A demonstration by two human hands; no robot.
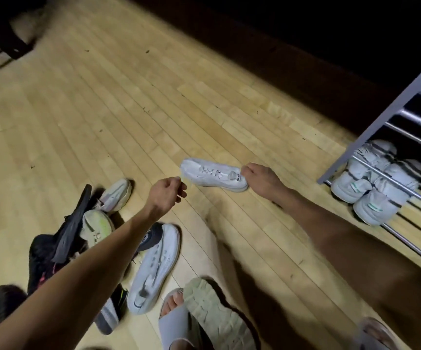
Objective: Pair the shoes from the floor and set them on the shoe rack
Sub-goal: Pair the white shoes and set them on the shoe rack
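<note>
A person bends over a wooden floor (133,102) strewn with footwear, the right hand (260,176) gripping the heel of a white lace-up sneaker (212,174), which appears lifted just clear of the boards. The left hand (166,194) hangs beside the sneaker's toe with fingers curled in; whether it pinches a lace or holds nothing cannot be told through the blur. On the metal shoe rack (391,178) at right, one pair of pale grey sneakers (371,180) already sits side by side on the lowest rails, the bars above showing nothing in this view. Most of the job appears to remain: a long white sneaker (154,266) lies near the person's feet, a cream shoe turned sole-up (212,309) rests against a grey slide, and a heap at left holds a white trainer (117,194), a yellow-tinged shoe (95,227) and black footwear (53,256). The held sneaker's mate looks likely to be among these, still unmatched.
</note>
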